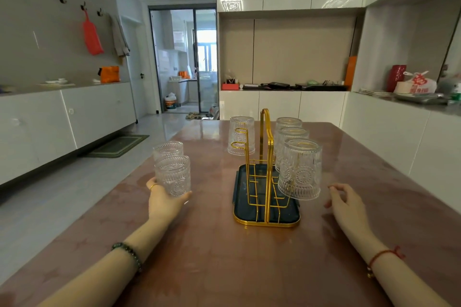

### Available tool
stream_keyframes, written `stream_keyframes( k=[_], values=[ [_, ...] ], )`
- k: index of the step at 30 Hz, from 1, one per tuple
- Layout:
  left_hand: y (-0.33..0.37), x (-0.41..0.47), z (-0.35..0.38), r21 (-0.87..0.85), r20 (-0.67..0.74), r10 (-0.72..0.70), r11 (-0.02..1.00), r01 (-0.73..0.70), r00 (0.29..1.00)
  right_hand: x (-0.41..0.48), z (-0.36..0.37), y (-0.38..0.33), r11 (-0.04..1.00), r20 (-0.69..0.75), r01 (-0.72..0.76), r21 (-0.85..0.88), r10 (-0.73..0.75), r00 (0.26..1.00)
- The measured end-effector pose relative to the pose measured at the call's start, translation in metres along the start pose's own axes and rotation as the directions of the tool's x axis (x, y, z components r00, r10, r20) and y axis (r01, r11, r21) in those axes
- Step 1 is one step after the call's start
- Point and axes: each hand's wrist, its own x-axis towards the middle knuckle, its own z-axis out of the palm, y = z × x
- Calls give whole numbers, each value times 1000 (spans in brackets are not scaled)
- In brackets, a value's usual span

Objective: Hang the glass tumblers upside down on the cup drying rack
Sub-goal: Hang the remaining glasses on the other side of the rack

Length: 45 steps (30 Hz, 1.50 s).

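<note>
A gold wire cup drying rack (265, 147) stands in a dark tray (240, 197) mid-table. Three embossed glass tumblers hang upside down along its right side, the nearest one (300, 169) largest in view. Another inverted tumbler (241, 135) hangs on the far left arm; the near left arms are bare. My left hand (164, 200) grips an upright tumbler (173, 175) left of the rack. A second upright tumbler (167, 149) stands just behind it. My right hand (345, 203) hovers with fingers apart, right of the rack, holding nothing.
The pinkish glossy table (212, 257) runs to white cabinets on the right. A counter with bags and boxes (414, 82) lies far right. Left of the table are open floor, a floor mat (119, 145) and a doorway beyond.
</note>
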Motion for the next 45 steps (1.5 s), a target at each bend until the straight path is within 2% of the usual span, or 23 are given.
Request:
stream_keyframes(
  k=[4, 10, 12, 15, 17, 20, 24, 32, 45],
  values=[
    [1, -10, -9, -7, -1, 71, 997, -71, 997, 0, 0, 0, 1000, 6, -4, 0, 4, 1000],
    [29, -23, -28, -155, -25, 269, 951, -269, 963, 2, 1, 1, 1000, 13, 0, 12, 0, 1000],
    [49, -13, -36, -277, -6, 281, 922, -272, 960, 1, 1, 0, 1000, 15, 4, 15, -4, 1000],
    [86, 9, -48, -445, 108, 283, 871, -208, 953, 0, 0, -1, 1000, 9, 9, 23, -9, 1000],
    [109, 22, -52, -411, 105, 325, 875, -256, 940, 0, 0, -1, 1000, 13, 7, 13, -7, 1000],
    [139, 34, -50, -268, 48, 375, 898, -350, 926, 0, 0, -2, 1000, 17, 5, 10, -5, 1000],
    [166, 41, -35, -164, 85, 452, 885, -435, 888, -1, -1, -3, 1000, 24, -3, 31, 3, 1000],
    [190, 46, 16, -147, 228, 465, 885, -442, 855, 2, 1, -2, 999, 37, -10, 36, 9, 999],
    [167, 44, 57, -69, 394, 446, 886, -458, 804, 7, 6, 6, 1000, 53, -7, 27, 5, 999]
  ],
)
